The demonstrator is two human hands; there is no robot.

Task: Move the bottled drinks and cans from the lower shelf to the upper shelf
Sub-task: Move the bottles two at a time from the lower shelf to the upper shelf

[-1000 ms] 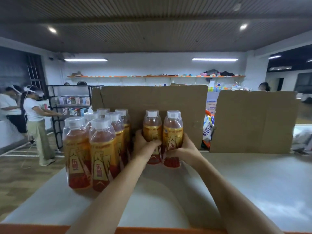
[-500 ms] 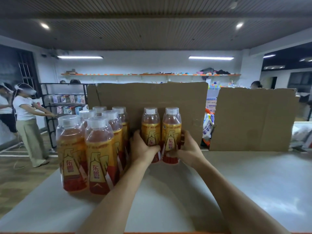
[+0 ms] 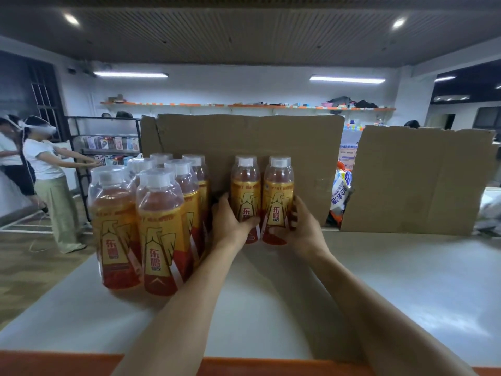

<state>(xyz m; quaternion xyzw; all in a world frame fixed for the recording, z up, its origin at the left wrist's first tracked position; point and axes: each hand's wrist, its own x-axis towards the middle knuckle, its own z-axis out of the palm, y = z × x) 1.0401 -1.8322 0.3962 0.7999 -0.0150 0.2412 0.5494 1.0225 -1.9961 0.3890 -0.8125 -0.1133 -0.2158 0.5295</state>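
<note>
Two bottled drinks with gold-and-red labels and white caps stand side by side on the white shelf top, in front of a cardboard sheet. My left hand grips the left bottle low on its body. My right hand grips the right bottle the same way. Both bottles are upright and their bases seem to touch the shelf. A cluster of several identical bottles stands to the left, close beside my left wrist.
Two cardboard sheets stand upright along the back of the shelf, with snack bags in the gap between them. The shelf's orange front edge runs along the bottom. People in headsets stand at a rack on the far left.
My hands hold the same two bottles throughout. The pair has shifted slightly left, closer to the cluster, and the camera has moved a little nearer.
</note>
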